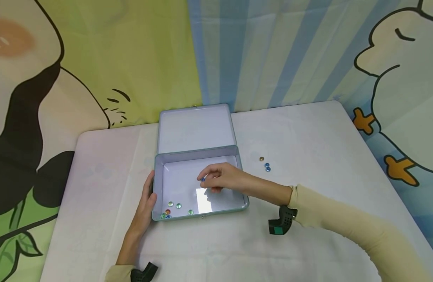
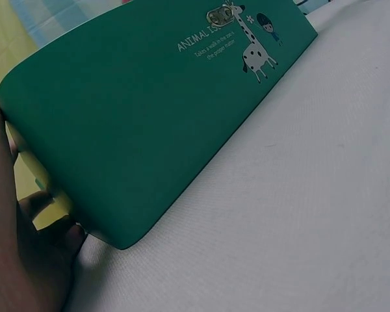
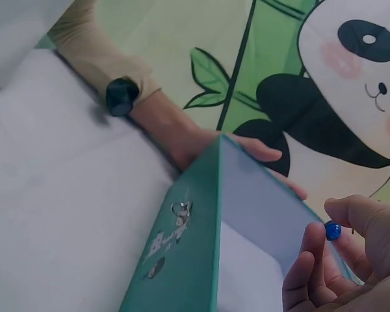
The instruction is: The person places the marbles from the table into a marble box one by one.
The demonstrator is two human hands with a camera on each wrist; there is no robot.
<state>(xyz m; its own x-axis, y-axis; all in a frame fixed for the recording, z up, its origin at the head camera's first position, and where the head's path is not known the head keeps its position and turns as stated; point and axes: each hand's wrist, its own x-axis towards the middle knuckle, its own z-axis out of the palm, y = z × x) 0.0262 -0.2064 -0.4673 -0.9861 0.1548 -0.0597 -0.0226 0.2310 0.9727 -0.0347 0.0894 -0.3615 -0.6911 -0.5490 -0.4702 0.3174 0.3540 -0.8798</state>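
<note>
My right hand [image 1: 221, 178] pinches a blue glass marble [image 3: 333, 230] between thumb and fingers, above the inside of an open green tin box [image 2: 117, 123]. My left hand [image 1: 144, 205] rests against the box's left outer wall, its fingers lying along that side. Several marbles sit in the box's near left part: clear greenish ones [image 1: 178, 205], a red one [image 1: 167, 212] and a blue one partly behind the near wall. On the table right of the box lie two blue marbles [image 1: 268, 169] and a brownish-gold one [image 1: 261, 159].
The box's hinged lid [image 1: 196, 129] lies folded back behind it, near the curtain [image 1: 216, 51] at the table's rear edge. A white cloth covers the table [image 1: 308, 141]. A metal clasp [image 2: 220, 16] and a giraffe print mark the box's front.
</note>
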